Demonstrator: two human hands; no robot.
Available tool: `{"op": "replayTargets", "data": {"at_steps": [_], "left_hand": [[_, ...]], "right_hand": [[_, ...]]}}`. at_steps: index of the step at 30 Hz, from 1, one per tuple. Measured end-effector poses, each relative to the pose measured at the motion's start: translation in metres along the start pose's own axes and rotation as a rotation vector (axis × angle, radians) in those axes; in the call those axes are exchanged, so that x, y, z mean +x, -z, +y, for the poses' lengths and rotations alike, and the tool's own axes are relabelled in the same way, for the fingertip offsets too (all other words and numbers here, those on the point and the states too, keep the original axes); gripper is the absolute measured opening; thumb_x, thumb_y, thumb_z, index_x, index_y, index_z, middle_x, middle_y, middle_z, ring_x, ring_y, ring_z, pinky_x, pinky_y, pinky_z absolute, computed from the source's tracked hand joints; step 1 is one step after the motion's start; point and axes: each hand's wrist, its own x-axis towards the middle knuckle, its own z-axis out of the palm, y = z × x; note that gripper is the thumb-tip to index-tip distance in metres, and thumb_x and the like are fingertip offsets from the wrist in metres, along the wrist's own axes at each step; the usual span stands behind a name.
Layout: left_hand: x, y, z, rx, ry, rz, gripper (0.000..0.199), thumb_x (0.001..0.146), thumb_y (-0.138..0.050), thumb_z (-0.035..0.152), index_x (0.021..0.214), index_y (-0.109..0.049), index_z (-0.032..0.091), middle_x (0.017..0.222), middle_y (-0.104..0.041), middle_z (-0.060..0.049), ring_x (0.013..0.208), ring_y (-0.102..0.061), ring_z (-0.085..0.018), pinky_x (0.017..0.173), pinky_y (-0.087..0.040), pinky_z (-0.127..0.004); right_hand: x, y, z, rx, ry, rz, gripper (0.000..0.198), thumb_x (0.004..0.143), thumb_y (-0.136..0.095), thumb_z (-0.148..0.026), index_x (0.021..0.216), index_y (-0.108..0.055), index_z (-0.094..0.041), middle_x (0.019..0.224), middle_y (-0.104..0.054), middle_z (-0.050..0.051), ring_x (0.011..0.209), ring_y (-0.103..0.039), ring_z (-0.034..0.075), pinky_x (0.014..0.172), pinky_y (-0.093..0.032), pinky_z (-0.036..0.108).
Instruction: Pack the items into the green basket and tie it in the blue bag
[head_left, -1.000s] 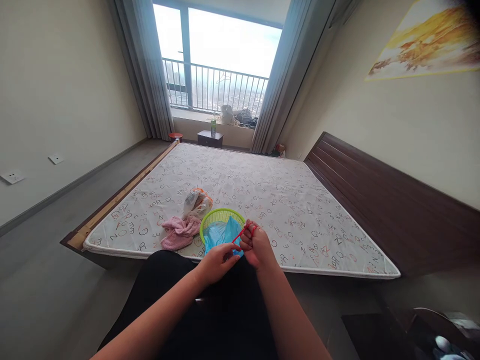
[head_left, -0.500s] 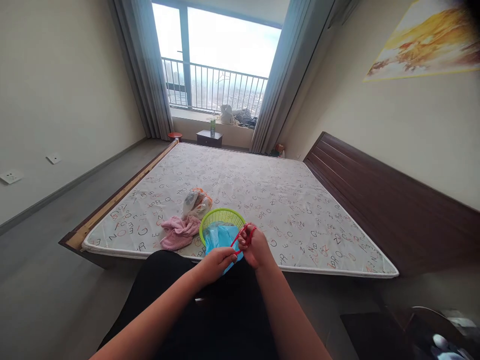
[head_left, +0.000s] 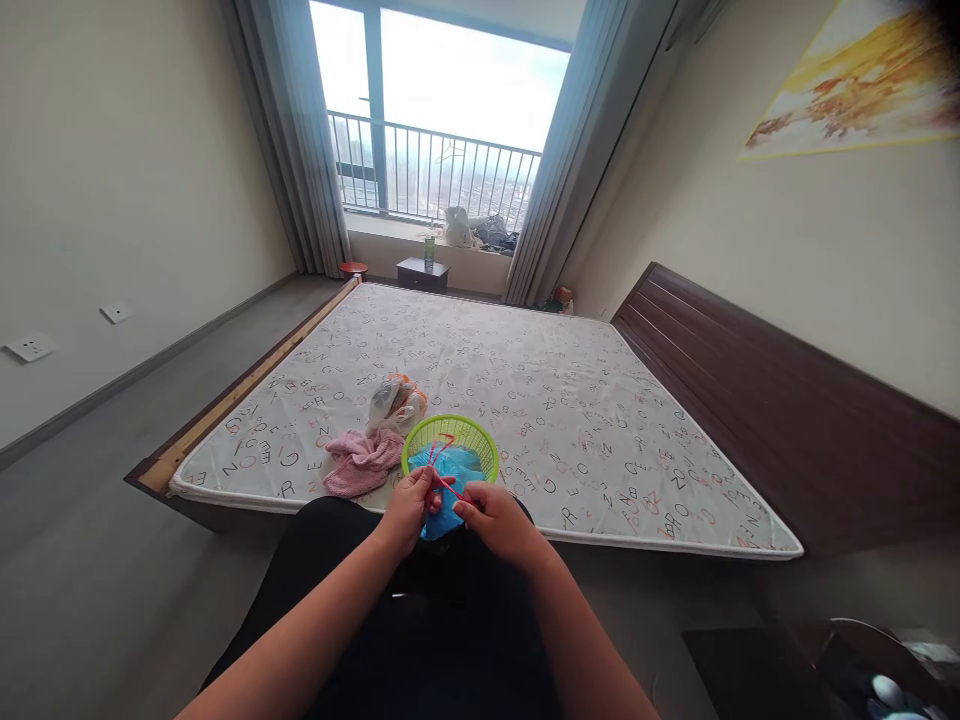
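A home bedroom: bare mattress [head_left: 480, 380], headboard [head_left: 750, 400], curtained window [head_left: 442, 130], probably high-rise.

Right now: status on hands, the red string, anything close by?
Left hand and right hand both pinching the red string. String runs above blue fabric in green basket. Pink cloth beside basket, apart.

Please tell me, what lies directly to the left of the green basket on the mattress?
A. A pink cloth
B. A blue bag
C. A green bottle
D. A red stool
A. The pink cloth lies on the mattress just left of the green basket, near the front edge; a blue bag sits in the basket instead.
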Motion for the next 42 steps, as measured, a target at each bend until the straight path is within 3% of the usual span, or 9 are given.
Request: {"op": "replayTargets", "data": {"at_steps": [5, 9, 15, 18, 21, 28, 33, 36, 42], "left_hand": [[0.001, 0.000, 0.007, -0.291, 0.138, 0.066, 0.032, 0.086, -0.079, 0.034, 0.088, -0.054, 0.015, 0.079, -0.067, -0.002, 0.046, -0.045, -0.002, 0.043, -0.035, -0.012], [-0.001, 0.002, 0.018, -0.408, 0.192, -0.007, 0.025, 0.093, -0.073, 0.030, 0.087, -0.053, 0.016, 0.063, -0.049, 0.008, 0.045, -0.042, -0.002, 0.043, -0.034, -0.010], [-0.007, 0.003, 0.013, -0.058, 0.127, -0.266, 0.045, 0.080, -0.083, 0.051, 0.080, -0.057, 0.014, 0.060, -0.045, 0.007, 0.049, -0.045, -0.005, 0.049, -0.036, -0.016], [-0.007, 0.003, 0.008, 0.250, 0.108, -0.367, 0.056, 0.078, -0.075, 0.067, 0.071, -0.055, 0.016, 0.055, -0.046, 0.005, 0.047, -0.046, -0.008, 0.049, -0.035, -0.021], [-0.009, 0.004, 0.010, 0.576, -0.028, -0.332, 0.057, 0.084, -0.063, 0.072, 0.070, -0.057, 0.017, 0.060, -0.056, 0.000, 0.055, -0.053, -0.013, 0.056, -0.040, -0.026], [-0.017, 0.004, 0.023, 1.093, -0.430, -0.177, 0.044, 0.102, -0.047, 0.045, 0.076, -0.067, 0.017, 0.078, -0.063, -0.004, 0.079, -0.059, -0.019, 0.074, -0.041, -0.032], [-0.017, 0.002, 0.017, 1.153, -0.561, -0.109, 0.040, 0.103, -0.049, 0.037, 0.072, -0.064, 0.018, 0.080, -0.059, -0.004, 0.079, -0.059, -0.018, 0.076, -0.044, -0.032], [-0.020, -0.001, 0.013, 1.138, -0.677, -0.092, 0.033, 0.104, -0.051, 0.033, 0.079, -0.066, 0.018, 0.086, -0.061, -0.004, 0.084, -0.060, -0.018, 0.080, -0.047, -0.032], [-0.030, -0.007, 0.010, 1.134, -0.813, -0.130, 0.025, 0.105, -0.050, 0.027, 0.089, -0.068, 0.019, 0.093, -0.065, -0.005, 0.092, -0.062, -0.018, 0.089, -0.051, -0.034]], "right_hand": [[0.000, -0.003, -0.004, -0.089, 0.082, -0.059, 0.043, 0.102, -0.048, -0.039, 0.064, -0.049, -0.020, 0.064, -0.050, -0.003, 0.061, -0.043, 0.013, 0.059, -0.029, 0.027], [-0.004, -0.010, 0.002, -0.128, 0.099, -0.155, 0.029, 0.098, -0.057, -0.035, 0.074, -0.060, -0.020, 0.065, -0.055, -0.004, 0.060, -0.043, 0.012, 0.057, -0.029, 0.026], [0.009, -0.025, 0.023, 0.056, 0.132, 0.355, 0.024, 0.100, -0.051, -0.031, 0.119, -0.063, -0.023, 0.113, -0.068, 0.007, 0.103, -0.063, 0.021, 0.088, -0.049, 0.034], [0.020, -0.032, 0.034, 0.162, 0.131, 0.242, 0.026, 0.099, -0.048, -0.027, 0.119, -0.064, -0.024, 0.114, -0.068, 0.006, 0.104, -0.064, 0.021, 0.092, -0.050, 0.036], [0.026, -0.040, 0.046, 0.299, 0.079, 0.062, 0.024, 0.098, -0.049, -0.027, 0.114, -0.067, -0.024, 0.098, -0.070, 0.002, 0.088, -0.066, 0.019, 0.085, -0.052, 0.035], [0.024, -0.046, 0.062, 0.516, -0.039, 0.117, 0.042, 0.089, -0.071, -0.039, 0.127, -0.059, -0.025, 0.081, -0.064, -0.002, 0.071, -0.059, 0.016, 0.067, -0.047, 0.030], [0.027, -0.049, 0.063, 0.548, -0.081, 0.274, 0.056, 0.082, -0.079, -0.040, 0.131, -0.056, -0.025, 0.081, -0.063, -0.004, 0.067, -0.056, 0.014, 0.066, -0.043, 0.028], [0.032, -0.054, 0.063, 0.673, -0.142, 0.323, 0.047, 0.079, -0.080, -0.049, 0.113, -0.062, -0.024, 0.079, -0.063, -0.003, 0.070, -0.058, 0.015, 0.068, -0.044, 0.028], [0.031, -0.057, 0.054, 0.841, -0.209, 0.142, 0.035, 0.082, -0.076, -0.054, 0.092, -0.074, -0.020, 0.091, -0.072, 0.002, 0.087, -0.063, 0.018, 0.082, -0.046, 0.029]]}}
